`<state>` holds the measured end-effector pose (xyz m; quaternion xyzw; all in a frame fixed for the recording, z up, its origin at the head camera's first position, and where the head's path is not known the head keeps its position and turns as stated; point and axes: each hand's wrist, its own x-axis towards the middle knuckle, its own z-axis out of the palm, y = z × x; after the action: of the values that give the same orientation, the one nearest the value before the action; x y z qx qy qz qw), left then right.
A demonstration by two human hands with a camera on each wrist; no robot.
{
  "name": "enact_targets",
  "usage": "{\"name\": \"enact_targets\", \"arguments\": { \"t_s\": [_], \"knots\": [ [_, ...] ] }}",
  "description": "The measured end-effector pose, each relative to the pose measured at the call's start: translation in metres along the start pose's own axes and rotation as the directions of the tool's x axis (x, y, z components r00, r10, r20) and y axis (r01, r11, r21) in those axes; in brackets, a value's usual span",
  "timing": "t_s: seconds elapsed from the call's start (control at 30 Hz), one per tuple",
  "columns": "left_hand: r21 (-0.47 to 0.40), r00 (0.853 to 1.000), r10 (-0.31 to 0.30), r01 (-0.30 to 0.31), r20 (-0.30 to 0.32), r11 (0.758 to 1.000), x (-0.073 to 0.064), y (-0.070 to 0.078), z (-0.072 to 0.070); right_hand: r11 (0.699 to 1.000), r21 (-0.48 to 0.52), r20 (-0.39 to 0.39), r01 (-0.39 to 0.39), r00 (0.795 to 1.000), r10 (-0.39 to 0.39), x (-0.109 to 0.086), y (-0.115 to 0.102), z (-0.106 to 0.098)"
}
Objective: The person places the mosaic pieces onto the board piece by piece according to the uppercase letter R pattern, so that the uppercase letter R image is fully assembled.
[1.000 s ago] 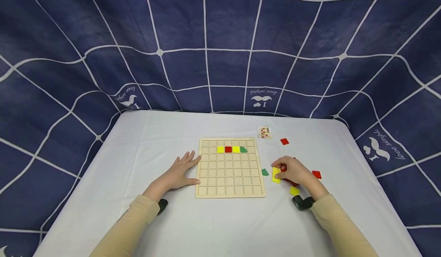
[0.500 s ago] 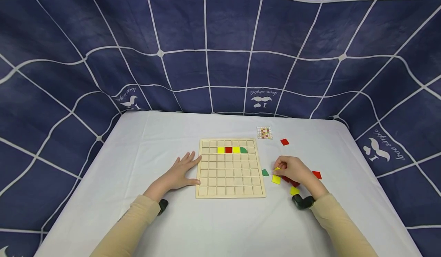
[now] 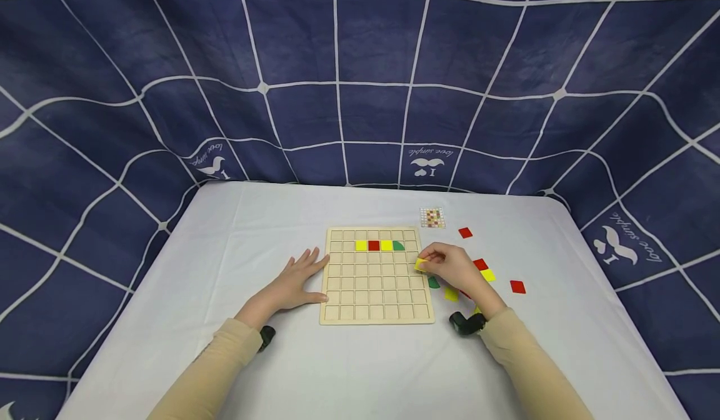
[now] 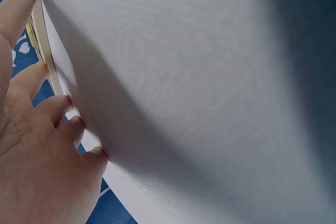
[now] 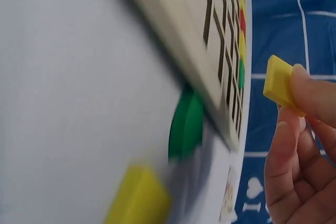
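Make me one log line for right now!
right hand: pinches yellow tile | left hand: touches board | four pieces: set in board

Long beige sleeves on both arms. Left sleeve (image 3: 205,373), left of and nearer than the board (image 3: 377,321): soft creases, small dark marking (image 3: 201,352) on the outer side, too small to read. Left cuff (image 3: 242,334) stops at the wrist, plain edge. Right sleeve (image 3: 531,370), right of and nearer than the board: same beige, light folds, plain right cuff (image 3: 499,324). Black unit on each wrist, on the side facing the board. Left unit (image 3: 267,337) partly hidden, small dark end showing. Right unit (image 3: 467,324) clearer: glossy, bent, rounded lobe at its tip. Left hand (image 3: 289,285) and right hand (image 3: 450,267) bare.
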<state>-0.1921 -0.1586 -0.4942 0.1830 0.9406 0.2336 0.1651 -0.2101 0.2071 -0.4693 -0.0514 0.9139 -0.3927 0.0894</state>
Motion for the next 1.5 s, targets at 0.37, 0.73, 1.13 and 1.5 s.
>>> {"name": "enact_targets", "arguments": {
  "t_s": [0.37,0.73,1.13,1.5],
  "knots": [
    [-0.01,1.0,-0.009,0.009,-0.003,1.0,0.0,0.001,0.002,0.997,0.057,0.028,0.061,0.998,-0.063,0.016,-0.027,0.033],
    [-0.002,1.0,-0.014,0.014,-0.008,1.0,0.001,0.002,0.002,0.991,-0.051,0.081,0.12,0.99,-0.116,0.023,-0.034,0.044],
    [0.01,1.0,-0.022,0.022,-0.007,1.0,0.002,0.001,0.002,0.985,-0.134,0.075,0.106,0.992,-0.097,0.023,-0.038,0.048],
    [0.013,1.0,-0.025,0.025,-0.008,1.0,0.002,0.001,0.002,0.995,-0.065,0.094,0.074,0.993,-0.067,0.018,-0.032,0.026]
  ]
}}
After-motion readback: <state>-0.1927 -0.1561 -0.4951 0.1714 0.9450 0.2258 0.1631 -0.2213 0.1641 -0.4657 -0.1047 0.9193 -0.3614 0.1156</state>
